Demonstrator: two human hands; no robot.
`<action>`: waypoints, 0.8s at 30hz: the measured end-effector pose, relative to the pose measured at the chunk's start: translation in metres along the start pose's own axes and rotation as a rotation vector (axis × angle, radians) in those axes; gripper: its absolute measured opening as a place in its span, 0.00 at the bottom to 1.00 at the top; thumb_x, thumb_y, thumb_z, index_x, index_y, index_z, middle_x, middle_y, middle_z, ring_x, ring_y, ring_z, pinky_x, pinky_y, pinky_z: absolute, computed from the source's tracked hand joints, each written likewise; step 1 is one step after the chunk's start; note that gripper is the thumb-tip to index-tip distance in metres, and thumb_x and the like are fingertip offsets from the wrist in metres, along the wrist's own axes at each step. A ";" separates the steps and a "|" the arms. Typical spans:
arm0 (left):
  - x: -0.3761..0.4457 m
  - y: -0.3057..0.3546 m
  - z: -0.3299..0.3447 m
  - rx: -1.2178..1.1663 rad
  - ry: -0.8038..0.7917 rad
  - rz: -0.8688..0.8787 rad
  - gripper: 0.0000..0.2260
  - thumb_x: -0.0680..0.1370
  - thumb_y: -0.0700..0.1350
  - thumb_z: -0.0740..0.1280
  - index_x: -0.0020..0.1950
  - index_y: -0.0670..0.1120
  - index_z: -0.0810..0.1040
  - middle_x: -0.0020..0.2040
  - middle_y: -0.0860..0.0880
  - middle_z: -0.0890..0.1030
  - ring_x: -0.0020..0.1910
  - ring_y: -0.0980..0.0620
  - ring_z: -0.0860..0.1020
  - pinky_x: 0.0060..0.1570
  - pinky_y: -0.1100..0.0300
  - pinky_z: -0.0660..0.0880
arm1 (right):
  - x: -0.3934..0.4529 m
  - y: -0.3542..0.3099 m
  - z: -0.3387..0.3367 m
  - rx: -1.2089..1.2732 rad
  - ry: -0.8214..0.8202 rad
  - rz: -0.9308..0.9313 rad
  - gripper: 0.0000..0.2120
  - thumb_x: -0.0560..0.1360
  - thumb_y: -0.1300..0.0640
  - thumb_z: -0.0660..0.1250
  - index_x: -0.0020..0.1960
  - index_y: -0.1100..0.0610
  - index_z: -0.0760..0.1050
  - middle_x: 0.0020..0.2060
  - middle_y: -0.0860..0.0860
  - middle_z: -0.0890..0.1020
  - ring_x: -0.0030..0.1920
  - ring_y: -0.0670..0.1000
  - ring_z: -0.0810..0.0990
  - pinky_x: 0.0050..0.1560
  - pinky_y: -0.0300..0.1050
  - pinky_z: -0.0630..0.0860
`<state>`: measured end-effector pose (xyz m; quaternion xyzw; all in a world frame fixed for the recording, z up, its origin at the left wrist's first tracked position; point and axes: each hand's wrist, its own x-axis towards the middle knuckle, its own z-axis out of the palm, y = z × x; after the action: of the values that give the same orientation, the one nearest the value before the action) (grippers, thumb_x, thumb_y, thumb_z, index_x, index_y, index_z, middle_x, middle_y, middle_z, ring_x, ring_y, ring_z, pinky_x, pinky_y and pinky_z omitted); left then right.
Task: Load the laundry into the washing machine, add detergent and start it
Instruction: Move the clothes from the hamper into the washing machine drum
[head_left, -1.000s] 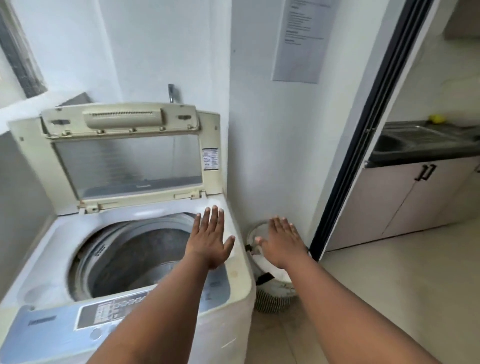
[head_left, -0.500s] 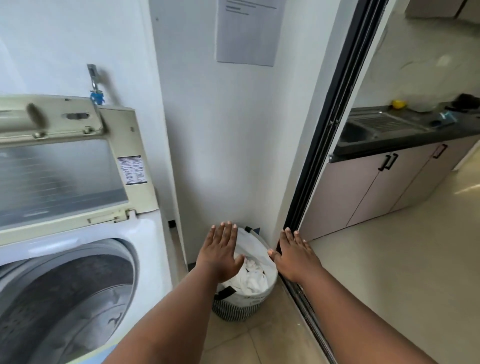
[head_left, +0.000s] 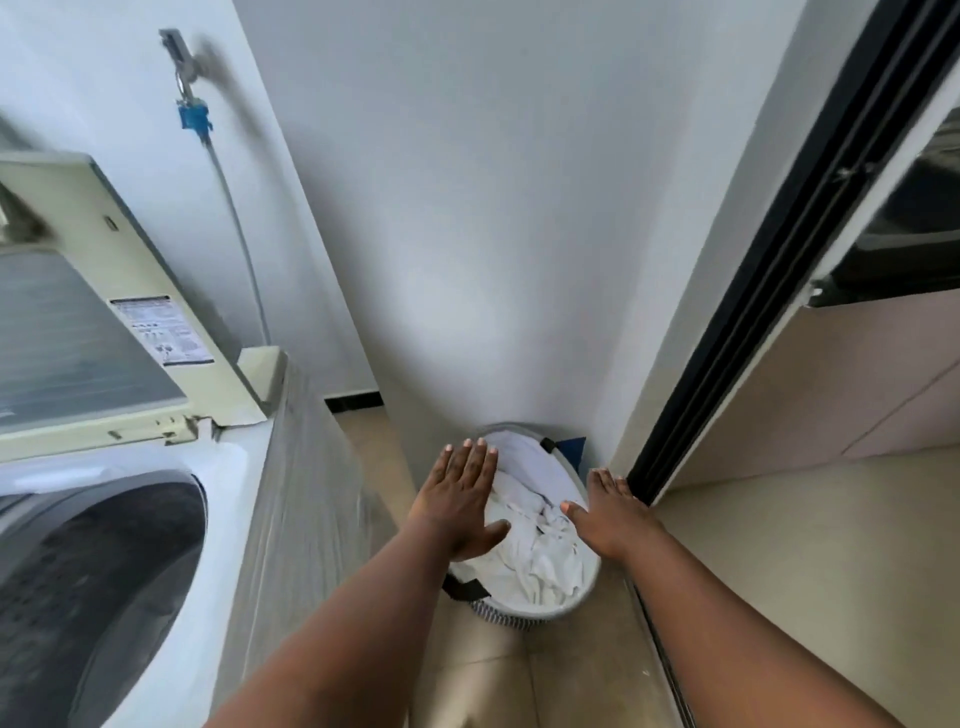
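Both flat and spread, holding nothing: left hand (head_left: 460, 499) over the laundry basket's (head_left: 582, 608) near-left rim, right hand (head_left: 608, 514) over its right rim. White laundry (head_left: 535, 545) heaped between and below them, likelier nearer the left. Washing machine (head_left: 171, 519) open at left.

Person, head view: two forearms and two hands in frame, entering from the near edge.

- Left hand (head_left: 460, 501): bare, no glove, no ring or band seen on the fingers. Nails short, pale at the tips.
- Right hand (head_left: 610, 514): bare, no glove, fingers plain. Nails short where they show.
- Wrists: no watch, bracelet or strap on either.
- Forearms: both uncovered along the whole visible length; no sleeve or cuff reaches into the frame.
- Markings: none made out; edges slightly blurred.
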<state>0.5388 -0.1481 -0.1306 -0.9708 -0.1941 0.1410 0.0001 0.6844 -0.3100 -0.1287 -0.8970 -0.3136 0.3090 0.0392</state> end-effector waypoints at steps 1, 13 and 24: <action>0.007 -0.002 0.009 -0.012 -0.017 -0.016 0.41 0.77 0.65 0.51 0.77 0.45 0.33 0.78 0.46 0.36 0.77 0.47 0.34 0.75 0.48 0.32 | 0.011 -0.002 0.003 -0.007 -0.021 -0.018 0.37 0.80 0.39 0.48 0.78 0.59 0.40 0.79 0.55 0.43 0.78 0.56 0.43 0.77 0.54 0.47; 0.121 -0.024 0.126 -0.069 -0.288 -0.043 0.41 0.78 0.64 0.52 0.77 0.43 0.34 0.78 0.45 0.36 0.77 0.47 0.34 0.76 0.48 0.35 | 0.170 0.030 0.070 -0.010 -0.247 0.006 0.35 0.81 0.43 0.53 0.78 0.60 0.45 0.79 0.56 0.49 0.78 0.57 0.49 0.76 0.53 0.53; 0.192 0.013 0.309 -0.209 -0.616 -0.147 0.40 0.78 0.60 0.57 0.78 0.47 0.36 0.78 0.45 0.35 0.78 0.44 0.38 0.74 0.44 0.37 | 0.293 0.064 0.233 -0.097 -0.578 0.030 0.33 0.79 0.49 0.57 0.78 0.56 0.46 0.78 0.55 0.52 0.76 0.59 0.54 0.72 0.54 0.60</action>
<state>0.6286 -0.1046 -0.4805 -0.8607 -0.2678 0.4069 -0.1481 0.7634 -0.2177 -0.4883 -0.7771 -0.3128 0.5370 -0.0991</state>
